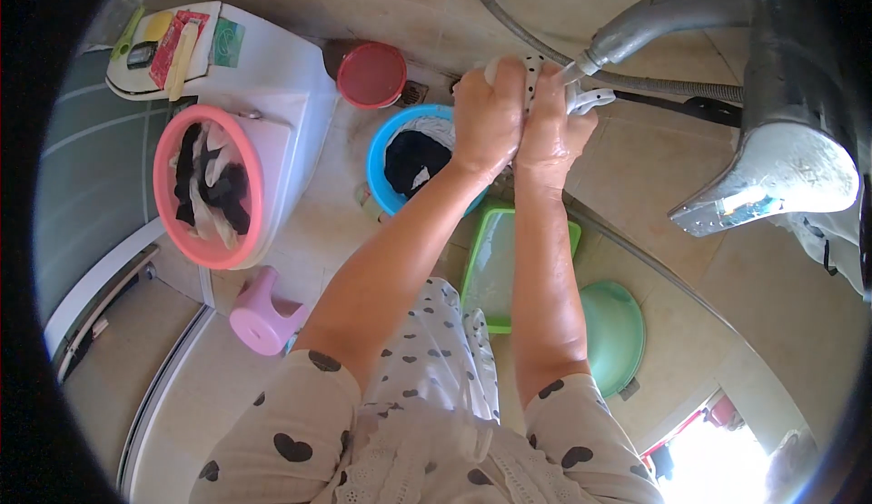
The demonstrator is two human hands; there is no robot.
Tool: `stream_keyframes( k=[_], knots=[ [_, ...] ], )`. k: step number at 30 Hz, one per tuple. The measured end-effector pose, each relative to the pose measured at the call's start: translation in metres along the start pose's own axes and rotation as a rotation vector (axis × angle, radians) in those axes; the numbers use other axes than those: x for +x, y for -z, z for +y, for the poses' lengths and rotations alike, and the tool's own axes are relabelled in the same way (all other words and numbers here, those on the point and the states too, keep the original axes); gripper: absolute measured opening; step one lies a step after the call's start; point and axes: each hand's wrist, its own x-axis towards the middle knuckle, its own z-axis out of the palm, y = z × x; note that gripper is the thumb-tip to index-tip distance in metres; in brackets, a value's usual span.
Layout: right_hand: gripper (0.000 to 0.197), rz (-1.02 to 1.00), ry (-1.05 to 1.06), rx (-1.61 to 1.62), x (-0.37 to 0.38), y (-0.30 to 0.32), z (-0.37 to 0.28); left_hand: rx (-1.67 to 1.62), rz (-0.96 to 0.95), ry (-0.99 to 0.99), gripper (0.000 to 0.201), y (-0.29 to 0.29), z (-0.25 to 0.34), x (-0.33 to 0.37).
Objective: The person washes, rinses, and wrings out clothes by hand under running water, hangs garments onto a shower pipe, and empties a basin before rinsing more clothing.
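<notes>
Side by side in front of me, my left hand (490, 115) and my right hand (552, 132) are closed around a white cloth with black dots (592, 99). Bits of it stick out above the fingers and to the right; the rest is hidden in my fists. Both hands look wet. The tip of a grey faucet spout (643, 30) comes right up to my right hand. Below and left of my hands, a blue basin (378, 180) holds dark and white clothes (415, 161), partly covered by my left forearm.
A pink basin (163, 197) of dark and light clothes rests on the white toilet (291, 104). On the floor are a red-lidded bucket (371, 74), a pink stool (263, 313), a green-rimmed tray (474, 272) and a green basin (618, 336). A shiny grey fixture (790, 172) juts in at right.
</notes>
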Motion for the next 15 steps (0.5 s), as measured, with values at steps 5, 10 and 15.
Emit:
stream_keyframes(
  k=[5,10,15],
  knots=[
    [0.038,-0.008,-0.087,0.206,0.000,-0.002,0.001,-0.726,-0.007,0.533,0.054,-0.005,0.017,-0.001],
    [0.047,-0.238,0.246,0.016,-0.007,0.001,0.002,-0.926,-0.268,0.727,0.071,0.011,0.045,0.007],
    [0.031,-0.079,0.136,-0.032,-0.010,-0.002,0.006,-0.269,-0.216,0.416,0.046,0.002,-0.018,0.005]
  ],
)
